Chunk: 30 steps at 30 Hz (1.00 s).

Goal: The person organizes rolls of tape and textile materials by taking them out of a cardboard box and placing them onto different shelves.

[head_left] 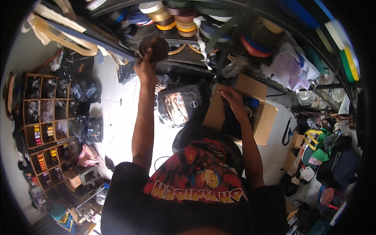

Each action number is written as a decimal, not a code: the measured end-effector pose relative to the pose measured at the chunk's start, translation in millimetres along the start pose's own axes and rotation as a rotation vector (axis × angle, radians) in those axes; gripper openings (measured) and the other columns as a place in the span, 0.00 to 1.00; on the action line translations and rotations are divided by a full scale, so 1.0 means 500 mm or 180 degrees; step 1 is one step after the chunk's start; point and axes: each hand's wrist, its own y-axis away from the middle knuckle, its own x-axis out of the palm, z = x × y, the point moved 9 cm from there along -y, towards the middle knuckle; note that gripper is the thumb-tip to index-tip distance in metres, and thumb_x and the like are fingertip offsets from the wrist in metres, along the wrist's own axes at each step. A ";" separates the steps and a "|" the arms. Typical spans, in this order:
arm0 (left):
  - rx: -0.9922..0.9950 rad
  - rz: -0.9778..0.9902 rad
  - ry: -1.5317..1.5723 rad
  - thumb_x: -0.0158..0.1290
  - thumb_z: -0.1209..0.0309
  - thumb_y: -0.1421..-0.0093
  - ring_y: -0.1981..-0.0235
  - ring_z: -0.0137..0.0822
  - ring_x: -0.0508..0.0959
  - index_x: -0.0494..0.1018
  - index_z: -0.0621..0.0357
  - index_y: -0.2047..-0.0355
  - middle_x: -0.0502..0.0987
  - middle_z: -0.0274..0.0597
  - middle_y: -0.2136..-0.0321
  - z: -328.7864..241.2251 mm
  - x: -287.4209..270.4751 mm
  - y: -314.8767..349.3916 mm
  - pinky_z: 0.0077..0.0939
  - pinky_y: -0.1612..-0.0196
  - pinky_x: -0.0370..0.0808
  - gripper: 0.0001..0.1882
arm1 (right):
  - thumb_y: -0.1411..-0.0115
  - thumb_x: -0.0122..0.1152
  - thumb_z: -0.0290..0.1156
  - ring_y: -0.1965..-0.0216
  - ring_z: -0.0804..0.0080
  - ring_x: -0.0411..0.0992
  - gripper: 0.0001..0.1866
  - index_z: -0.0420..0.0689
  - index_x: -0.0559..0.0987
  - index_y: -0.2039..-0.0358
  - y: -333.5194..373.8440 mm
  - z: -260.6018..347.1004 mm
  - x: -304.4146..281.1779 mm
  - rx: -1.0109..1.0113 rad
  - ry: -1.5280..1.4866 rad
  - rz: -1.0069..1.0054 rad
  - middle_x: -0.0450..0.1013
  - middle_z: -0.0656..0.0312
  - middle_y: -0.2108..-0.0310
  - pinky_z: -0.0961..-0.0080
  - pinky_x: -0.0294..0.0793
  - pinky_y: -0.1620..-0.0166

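Raised toward the shelf, my left hand (145, 73) is closed on a dark brown roll of webbing (158, 48); the roll is slightly blurred. My right hand (233, 101) is over the left side of an open cardboard box (266, 120), its fingers curled at the upper corner of a flap. Whether they pinch the flap or some small thing there, I cannot make out. Inside the box lie dark things and something blue (252, 102), partly hidden by my right hand and forearm.
Rolls of coloured webbing (185, 24) fill the shelf ahead, with a white strip (201, 43) hanging down. A plastic-wrapped black bag (179, 103) lies on the tiled floor. Left stands a wooden cubby rack (49, 105) with thread spools; bags and oddments (313, 152) are heaped at right.
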 end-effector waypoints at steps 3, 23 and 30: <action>0.0224 -0.0342 0.0168 0.64 0.65 0.46 0.63 0.30 0.76 0.75 0.62 0.59 0.78 0.38 0.63 -0.068 -0.038 -0.110 0.31 0.60 0.72 0.18 | 0.37 0.59 0.41 0.61 0.78 0.74 0.19 0.42 0.77 0.52 -0.055 0.079 0.107 -0.0108 0.0403 0.0149 0.78 0.62 0.58 0.78 0.72 0.60; 0.1445 -0.0018 0.0430 0.65 0.81 0.51 0.59 0.46 0.78 0.61 0.60 0.49 0.73 0.50 0.57 -0.177 0.066 -0.434 0.42 0.63 0.83 0.32 | 0.48 0.62 0.39 0.46 0.46 0.69 0.32 0.32 0.70 0.46 -0.513 0.584 0.479 -0.2242 0.3449 -0.0341 0.69 0.35 0.48 0.56 0.69 0.45; 0.0973 0.0147 0.0623 0.64 0.81 0.50 0.54 0.53 0.76 0.58 0.53 0.47 0.69 0.49 0.51 -0.172 0.046 -0.434 0.52 0.66 0.82 0.34 | 0.45 0.63 0.39 0.46 0.47 0.69 0.32 0.33 0.68 0.45 -0.564 0.557 0.533 -0.1120 0.3769 0.0686 0.69 0.37 0.49 0.60 0.69 0.44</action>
